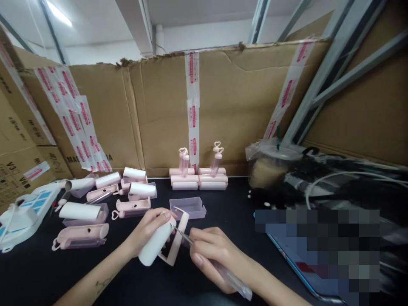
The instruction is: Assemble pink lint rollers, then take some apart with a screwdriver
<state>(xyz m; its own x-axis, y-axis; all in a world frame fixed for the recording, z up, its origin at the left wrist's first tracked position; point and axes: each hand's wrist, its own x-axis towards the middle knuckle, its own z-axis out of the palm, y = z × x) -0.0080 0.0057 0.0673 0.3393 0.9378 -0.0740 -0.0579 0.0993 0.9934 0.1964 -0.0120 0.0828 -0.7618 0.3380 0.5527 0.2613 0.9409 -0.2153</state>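
Observation:
My left hand (156, 227) is closed around a white paper-like roll (155, 244), which is tilted. In my right hand (215, 255) is what looks like a slim craft knife (184, 236) with a clear handle; its metal tip meets the roll's upper end. Right beside the roll, between my hands, is a pale pink holder frame (176, 244), partly hidden by my left hand and the roll. Behind my hands lies a translucent lilac tray (188, 208). Further left are a pink holder with a heart-shaped loop (135, 207) and another white roll (81, 210).
Two stacks of pink roller pieces (183, 182) stand against the cardboard wall (159, 110). A lidded drink cup (269, 170) is at the back right, near black bags. A phone-like device (280, 250) lies right, partly pixelated. A white power strip (35, 210) sits far left.

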